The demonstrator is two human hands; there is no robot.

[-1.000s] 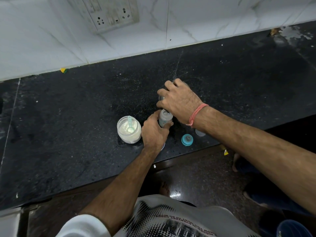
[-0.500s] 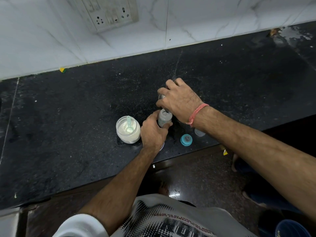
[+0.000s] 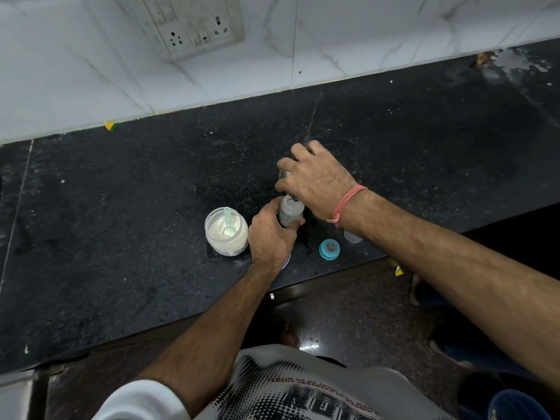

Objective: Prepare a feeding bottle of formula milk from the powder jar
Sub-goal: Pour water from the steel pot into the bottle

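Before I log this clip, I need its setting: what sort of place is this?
Most likely a home kitchen: a black stone counter against a white tiled wall with a socket panel, and an open powder jar beside the feeding bottle.

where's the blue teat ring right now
In the head view the blue teat ring lies on the black counter near its front edge, right of the feeding bottle and beside a small clear cap.

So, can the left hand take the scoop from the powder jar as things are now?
Probably yes, but only after letting go: the left hand is gripping the feeding bottle. The powder jar stands open right beside it, with the scoop handle sticking up and nothing between.
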